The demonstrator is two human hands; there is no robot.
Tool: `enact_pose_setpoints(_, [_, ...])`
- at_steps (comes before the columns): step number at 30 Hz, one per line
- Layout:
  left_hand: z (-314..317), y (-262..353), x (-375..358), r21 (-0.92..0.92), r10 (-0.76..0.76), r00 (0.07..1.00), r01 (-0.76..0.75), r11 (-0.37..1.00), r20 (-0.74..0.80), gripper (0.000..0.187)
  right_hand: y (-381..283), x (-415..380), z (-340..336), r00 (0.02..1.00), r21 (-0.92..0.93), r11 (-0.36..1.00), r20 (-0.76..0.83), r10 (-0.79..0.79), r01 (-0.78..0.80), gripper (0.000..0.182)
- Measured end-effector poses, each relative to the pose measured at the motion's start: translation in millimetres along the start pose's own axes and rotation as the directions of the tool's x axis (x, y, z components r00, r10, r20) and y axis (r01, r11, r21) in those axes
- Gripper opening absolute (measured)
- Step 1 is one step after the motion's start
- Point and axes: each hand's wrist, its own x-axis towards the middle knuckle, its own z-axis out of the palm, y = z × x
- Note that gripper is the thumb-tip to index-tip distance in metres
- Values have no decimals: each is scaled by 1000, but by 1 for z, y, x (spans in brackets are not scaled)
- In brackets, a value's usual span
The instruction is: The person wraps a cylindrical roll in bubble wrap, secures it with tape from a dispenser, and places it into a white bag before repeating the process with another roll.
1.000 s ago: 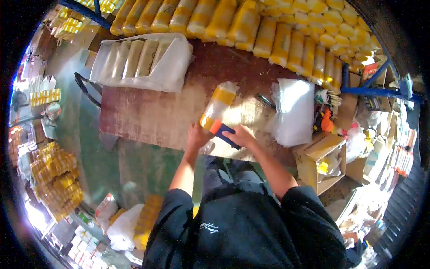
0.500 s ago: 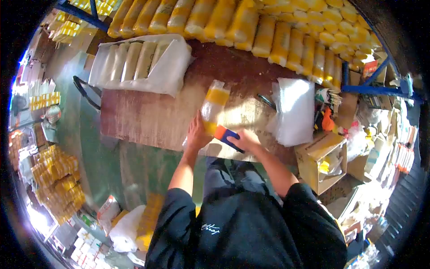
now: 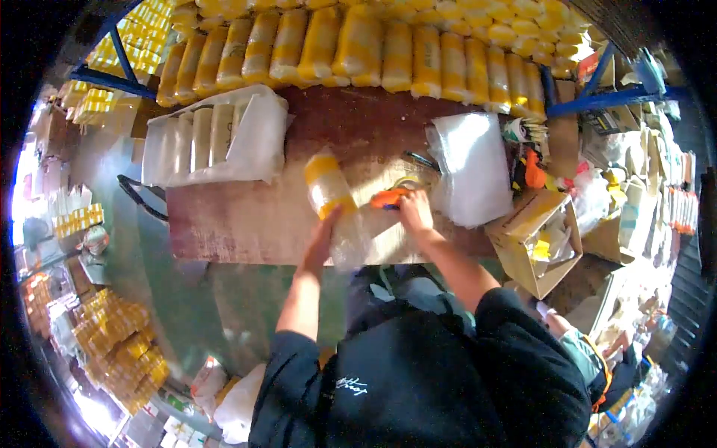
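On the wooden table (image 3: 224, 239) a yellow-and-white banded roll in clear plastic wrap (image 3: 327, 185) lies tilted, its top leaning left. My left hand (image 3: 323, 233) grips its lower left side, and loose clear plastic hangs past the table's front edge. To the right, my right hand (image 3: 416, 213) is closed around an orange-and-blue tape dispenser (image 3: 390, 198), apart from the roll. A pale ring, perhaps tape, shows just above the dispenser. Beyond it lies a dark pen-like item (image 3: 423, 160).
White foam wrap (image 3: 272, 142) holds several tan rolls at the back left. A stack of white plastic sheets (image 3: 474, 175) lies right, near an open cardboard box (image 3: 526, 235). Yellow wrapped rolls (image 3: 426, 63) line the back. Another person's arm (image 3: 556, 322) shows at lower right.
The dispenser has moved from the roll's lower end, up and right, and turned in my right hand. The roll has shifted left and tilted. The camera view has shifted too.
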Motion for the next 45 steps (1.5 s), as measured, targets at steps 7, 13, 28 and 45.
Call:
enact_pose_setpoints(7, [34, -24, -48, -847, -71, 940, 333, 415, 335, 35, -42, -35, -125, 975, 213, 964, -184, -122, 161, 42])
enact_pose_setpoints(13, [67, -11, -80, -777, -22, 981, 166, 607, 192, 58, -161, -69, -221, 841, 255, 847, 166, -514, 467, 51])
enact_pose_setpoints(28, [70, 89, -102, 861, 740, 671, -350, 369, -44, 8, -126, -32, -155, 935, 425, 847, -288, -207, 319, 17])
enact_pose_setpoints(45, [57, 23, -138, 887, 813, 538, -458, 59, 224, 14, -144, -57, -99, 888, 621, 638, -261, -379, 455, 22])
